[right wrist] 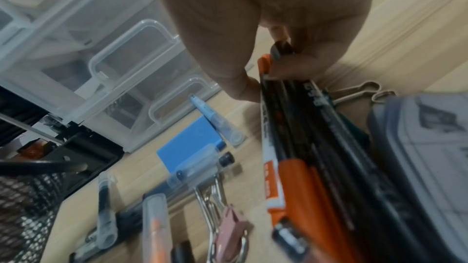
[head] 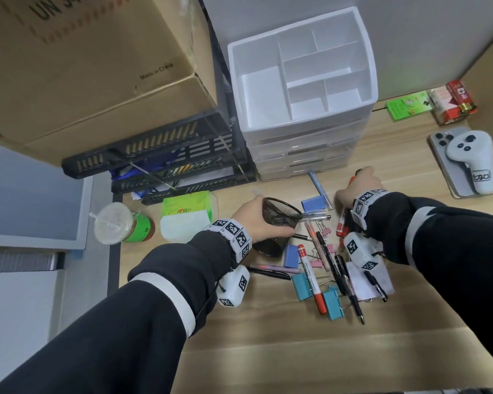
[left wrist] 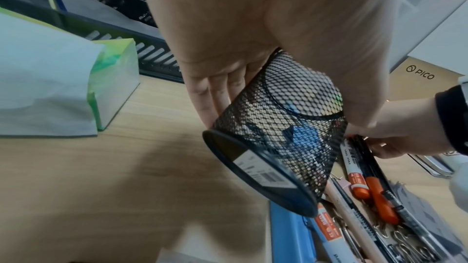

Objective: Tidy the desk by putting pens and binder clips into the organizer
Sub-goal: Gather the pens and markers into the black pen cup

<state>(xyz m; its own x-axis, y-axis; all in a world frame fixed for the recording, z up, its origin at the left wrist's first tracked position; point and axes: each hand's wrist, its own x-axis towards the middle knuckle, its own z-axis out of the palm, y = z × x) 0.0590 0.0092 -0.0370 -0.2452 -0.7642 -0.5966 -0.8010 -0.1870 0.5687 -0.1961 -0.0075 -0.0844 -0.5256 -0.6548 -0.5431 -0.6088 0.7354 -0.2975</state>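
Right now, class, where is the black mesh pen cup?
In the head view, the mesh pen cup sits tilted in the left hand, left of the scattered pens.

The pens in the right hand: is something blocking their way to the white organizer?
Nothing visible blocks it. The right hand grips a bundle of pens just in front of the organizer, whose open top compartments sit above the drawers; the pens must only be lifted up.

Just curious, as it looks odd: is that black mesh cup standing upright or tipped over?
Tipped. The left hand holds the mesh cup tilted above the desk, its labelled base swung up toward the left wrist camera.
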